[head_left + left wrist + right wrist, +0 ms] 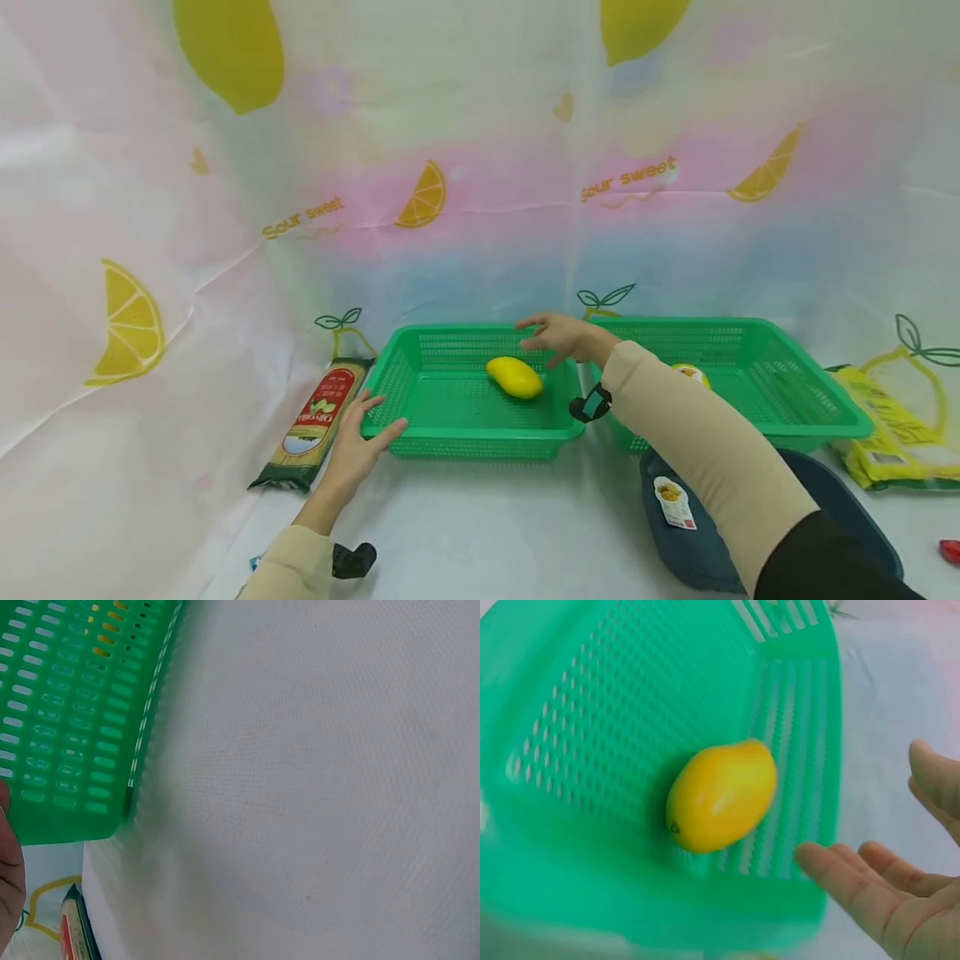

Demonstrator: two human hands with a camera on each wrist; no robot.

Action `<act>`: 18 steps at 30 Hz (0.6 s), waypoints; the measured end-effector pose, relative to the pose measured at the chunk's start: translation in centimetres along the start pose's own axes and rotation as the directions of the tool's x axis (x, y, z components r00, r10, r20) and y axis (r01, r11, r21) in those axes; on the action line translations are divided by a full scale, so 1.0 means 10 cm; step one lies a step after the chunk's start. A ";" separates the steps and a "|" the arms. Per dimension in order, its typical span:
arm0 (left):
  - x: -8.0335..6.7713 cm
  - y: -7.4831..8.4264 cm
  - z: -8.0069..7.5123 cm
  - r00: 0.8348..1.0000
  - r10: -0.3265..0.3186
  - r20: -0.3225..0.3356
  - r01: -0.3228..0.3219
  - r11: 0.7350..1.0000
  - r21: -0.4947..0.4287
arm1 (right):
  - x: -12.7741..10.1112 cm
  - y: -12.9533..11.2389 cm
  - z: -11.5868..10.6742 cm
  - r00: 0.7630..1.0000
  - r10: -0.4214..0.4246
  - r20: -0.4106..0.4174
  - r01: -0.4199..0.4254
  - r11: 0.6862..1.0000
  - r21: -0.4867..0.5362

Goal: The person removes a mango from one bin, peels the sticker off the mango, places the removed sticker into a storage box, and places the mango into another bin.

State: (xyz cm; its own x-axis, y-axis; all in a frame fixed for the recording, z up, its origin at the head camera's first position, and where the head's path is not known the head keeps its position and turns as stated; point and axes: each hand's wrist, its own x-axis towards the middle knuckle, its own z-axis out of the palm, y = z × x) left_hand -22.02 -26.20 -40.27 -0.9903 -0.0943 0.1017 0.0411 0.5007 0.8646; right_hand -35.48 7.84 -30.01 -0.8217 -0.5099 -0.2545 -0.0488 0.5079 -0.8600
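Note:
A yellow mango (514, 377) (721, 795) lies inside the left green basket (420, 421) (592, 750). My right hand (558, 337) (900, 877) hovers just above and behind the mango with fingers spread, holding nothing. My left hand (360, 437) rests with straight fingers against the front left corner of that basket (67, 720). Only the edge of the left hand (9, 870) shows in the left wrist view.
A second green basket (780, 375) stands to the right, with a yellow item partly hidden behind my forearm. A pasta packet (315, 421) lies left of the baskets, a yellow bag (892, 425) at the far right, a dark blue pouch (690, 517) in front.

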 end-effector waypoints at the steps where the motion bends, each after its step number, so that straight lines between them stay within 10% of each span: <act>1: 0.00 0.00 0.00 1.000 0.002 -0.001 -0.002 1.000 0.005 | -0.05 0.01 -0.06 1.000 -0.012 -0.019 0.012 1.000 0.002; 9: -0.06 0.02 0.10 0.995 0.054 -0.087 -0.049 0.997 0.055 | -0.49 0.18 -0.42 0.977 -0.082 -0.195 0.087 0.996 0.017; 14: -0.23 0.14 0.37 0.944 0.131 -0.302 -0.098 0.988 0.123 | -0.82 0.33 -0.64 0.939 -0.077 -0.335 0.074 0.997 -0.022; 18: -0.40 0.34 0.69 0.930 0.213 -0.298 -0.197 0.977 0.083 | -1.03 0.45 -0.82 0.909 -0.065 -0.411 0.061 0.998 -0.024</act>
State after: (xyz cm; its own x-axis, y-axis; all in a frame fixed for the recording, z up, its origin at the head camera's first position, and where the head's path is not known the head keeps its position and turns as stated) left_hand -18.87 -18.22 -41.13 -0.8733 -0.2373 0.4256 0.2247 0.5789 0.7838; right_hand -31.87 21.07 -27.62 -0.9774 -0.2114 0.0065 -0.1123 0.4928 -0.8629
